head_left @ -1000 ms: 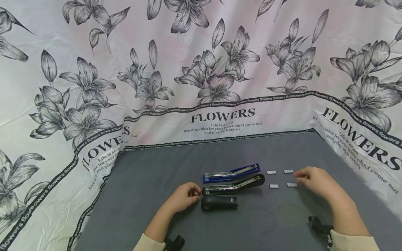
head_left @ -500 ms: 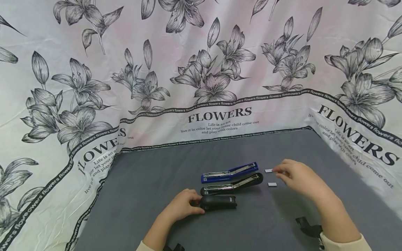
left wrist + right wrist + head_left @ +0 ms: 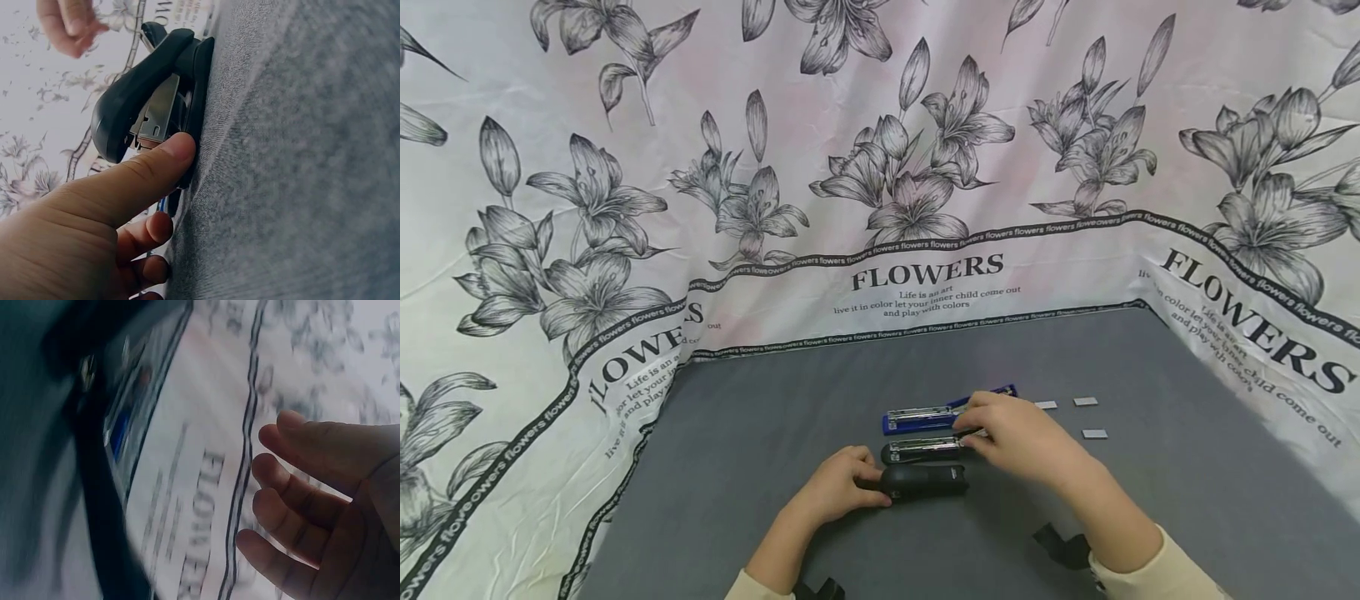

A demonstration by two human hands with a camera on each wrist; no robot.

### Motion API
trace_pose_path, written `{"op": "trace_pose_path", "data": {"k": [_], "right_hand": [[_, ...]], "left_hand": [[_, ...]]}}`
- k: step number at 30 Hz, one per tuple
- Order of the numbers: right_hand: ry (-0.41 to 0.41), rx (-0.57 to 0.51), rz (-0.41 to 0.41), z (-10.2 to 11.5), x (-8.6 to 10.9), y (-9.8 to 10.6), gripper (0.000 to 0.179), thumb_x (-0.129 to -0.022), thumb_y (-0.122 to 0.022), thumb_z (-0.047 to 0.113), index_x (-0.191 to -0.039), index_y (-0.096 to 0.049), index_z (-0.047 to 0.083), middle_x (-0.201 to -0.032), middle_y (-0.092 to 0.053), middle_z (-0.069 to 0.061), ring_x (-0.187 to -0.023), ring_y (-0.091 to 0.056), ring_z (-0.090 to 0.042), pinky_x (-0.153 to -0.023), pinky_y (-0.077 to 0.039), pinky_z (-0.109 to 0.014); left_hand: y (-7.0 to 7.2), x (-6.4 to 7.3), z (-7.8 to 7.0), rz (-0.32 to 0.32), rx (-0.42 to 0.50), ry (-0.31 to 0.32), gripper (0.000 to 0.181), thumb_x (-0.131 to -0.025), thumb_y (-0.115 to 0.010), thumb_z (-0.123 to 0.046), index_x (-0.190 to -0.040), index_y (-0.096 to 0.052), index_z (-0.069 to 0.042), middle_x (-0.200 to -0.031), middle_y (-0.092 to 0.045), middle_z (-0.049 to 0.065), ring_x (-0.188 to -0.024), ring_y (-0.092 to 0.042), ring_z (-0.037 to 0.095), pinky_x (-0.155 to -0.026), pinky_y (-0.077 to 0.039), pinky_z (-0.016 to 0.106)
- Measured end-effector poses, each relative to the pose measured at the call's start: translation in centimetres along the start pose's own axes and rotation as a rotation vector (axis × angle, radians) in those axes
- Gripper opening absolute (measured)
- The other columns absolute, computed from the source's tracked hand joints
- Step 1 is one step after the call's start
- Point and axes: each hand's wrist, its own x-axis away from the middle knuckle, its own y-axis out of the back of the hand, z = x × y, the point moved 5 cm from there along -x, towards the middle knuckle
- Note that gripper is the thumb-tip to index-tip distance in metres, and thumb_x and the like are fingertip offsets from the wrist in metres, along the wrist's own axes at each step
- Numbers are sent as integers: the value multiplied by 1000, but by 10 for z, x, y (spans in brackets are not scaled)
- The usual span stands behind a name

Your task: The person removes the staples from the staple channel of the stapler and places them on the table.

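Fingers and thumb of the left hand [image 3: 835, 483] pinch the 9 o'clock end of the folded black stapler [image 3: 925, 481], upright on the gray table [image 3: 760, 417]; those of the right hand [image 3: 1022, 437] hang slightly apart, gripping nothing, at that stapler's 2 o'clock. Done well, I judge, the left thumb would press the base rather than the mouth, and the right hand would pass high over the unfolded black stapler [image 3: 922, 450] and blue stapler [image 3: 917, 427], beyond at 12 o'clock. Their metal channels [image 3: 917, 414] lie uncovered; any staples inside cannot be made out. 3 pale pieces [image 3: 1085, 402] lie farther out at 2 o'clock.
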Motion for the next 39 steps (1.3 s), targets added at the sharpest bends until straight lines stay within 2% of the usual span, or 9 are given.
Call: {"op": "trace_pose_path", "data": {"k": [6,10,13,17,21,24,30,34,39], "right_hand": [[18,66,151,34,-25,-42,21,-88,-83,23,-106,-80,13,-89,-60,4,-70,-51,-5,-64,-49,-28],[-2,192,240,55,-39,-75,29,-84,-86,30,-107,-80,13,-87,-61,3,-71,-57,-9,-64,-52,-28],[13,341,238,69,-44,-93,26,-82,-88,30,-103,-79,17,-86,-64,2,-71,-62,-12,-62,-54,-28],[41,446,200,77,-44,-102,18,-81,-88,25,-95,-78,19,-80,-63,4,-65,-58,-12,-58,-53,-24],[49,406,168,73,-44,-102,20,-80,-89,27,-94,-78,19,-78,-61,5,-65,-58,-11,-56,-50,-23],[57,350,141,69,-42,-101,25,-79,-90,27,-99,-79,17,-81,-63,5,-68,-61,-11,-57,-51,-23],[51,169,92,60,-38,-90,27,-83,-87,20,-107,-77,16,-91,-66,4,-74,-63,-10,-60,-52,-26],[44,52,68,55,-35,-80,29,-84,-86,18,-111,-76,14,-98,-68,2,-79,-64,-11,-65,-53,-27],[-6,-52,62,47,-30,-71,33,-85,-85,17,-116,-77,13,-101,-69,2,-79,-60,-7,-66,-51,-27]], "left_hand": [[1,1,0,1,10,-27,27,-77,-92,-29,-101,-85,-20,-84,-53,-18,-77,-44,5,-69,-40,25],[1,2,0,7,22,-44,26,-79,-90,-27,-103,-85,-20,-83,-54,-18,-75,-42,5,-67,-39,24],[1,3,1,13,28,-59,22,-80,-89,-26,-102,-85,-22,-82,-54,-18,-73,-41,4,-67,-38,24],[-1,2,2,16,31,-65,13,-81,-89,-27,-93,-84,-26,-79,-53,-17,-72,-39,5,-66,-36,24],[-1,2,4,12,26,-60,11,-81,-89,-28,-91,-84,-26,-77,-53,-14,-71,-38,5,-65,-35,24],[-1,2,3,13,23,-57,11,-81,-89,-28,-91,-84,-25,-77,-53,-12,-71,-37,5,-65,-35,24],[0,2,3,24,32,-27,26,-82,-88,-29,-106,-84,-23,-81,-56,-14,-72,-39,5,-65,-36,24],[1,2,3,21,39,-18,30,-81,-89,-29,-109,-83,-18,-82,-57,-14,-72,-40,5,-65,-37,24],[0,1,3,22,32,-25,33,-80,-89,-30,-110,-83,-17,-83,-58,-15,-73,-42,5,-66,-39,24]]}}
